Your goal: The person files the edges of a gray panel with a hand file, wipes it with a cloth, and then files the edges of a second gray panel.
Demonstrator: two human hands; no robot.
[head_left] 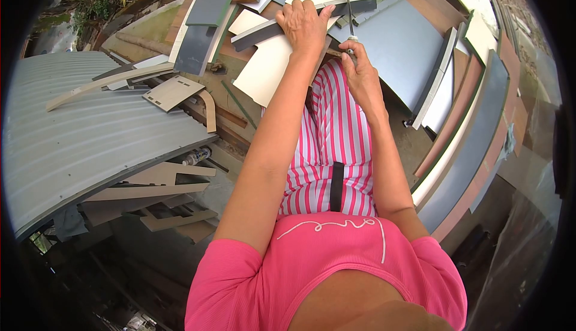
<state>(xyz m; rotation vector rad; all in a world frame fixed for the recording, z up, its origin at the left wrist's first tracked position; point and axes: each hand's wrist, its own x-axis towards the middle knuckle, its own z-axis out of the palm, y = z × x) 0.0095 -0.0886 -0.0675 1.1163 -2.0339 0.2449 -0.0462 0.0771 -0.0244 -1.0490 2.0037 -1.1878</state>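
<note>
My left hand [302,26] is closed over a long narrow strip of board [262,35], dark on its face with a pale edge. The strip lies slantwise over cream board pieces [264,78] in front of my knees. In my right hand [362,70] is the handle of a long, thin-bladed hand tool [348,1]. Its blade points away from me and crosses the strip near the right end. Its far tip is out of view, and my fingers hide part of the grip. Just beyond lies a grey-green notched strip [393,1] on a large blue-grey board [393,49].
Board offcuts are stacked at the upper left [210,7], and long curved-looking panels [474,133] line my right side. A corrugated metal sheet [90,133] covers the left, with a spray can [197,155] by its edge. More cut pieces [150,192] lie below it.
</note>
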